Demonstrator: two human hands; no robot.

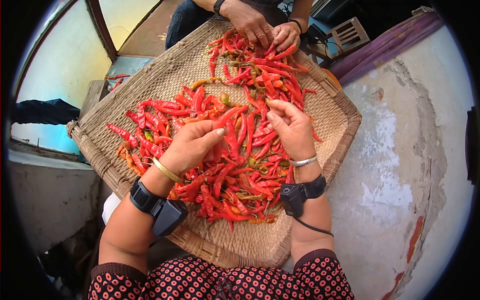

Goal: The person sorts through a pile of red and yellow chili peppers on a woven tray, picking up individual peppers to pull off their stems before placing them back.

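A red chili pepper (231, 116) is pinched between the thumb and fingers of my left hand (194, 142), its body pointing up and to the right. My right hand (292, 131) is closed in a pinch just right of it; whatever sits between those fingertips is too small to make out. Both hands are over a wide woven basket tray (240, 240). Under and around them lies a heap of red chili peppers (227, 182), wrinkled, with some orange, yellowish and green ones mixed in.
Across the tray, another person's hands (260, 31) are among the peppers at the far end. A wooden chair (350, 34) stands behind at the right. A cracked, peeling wall (395, 165) runs along the right, and a window (60, 65) is at the left.
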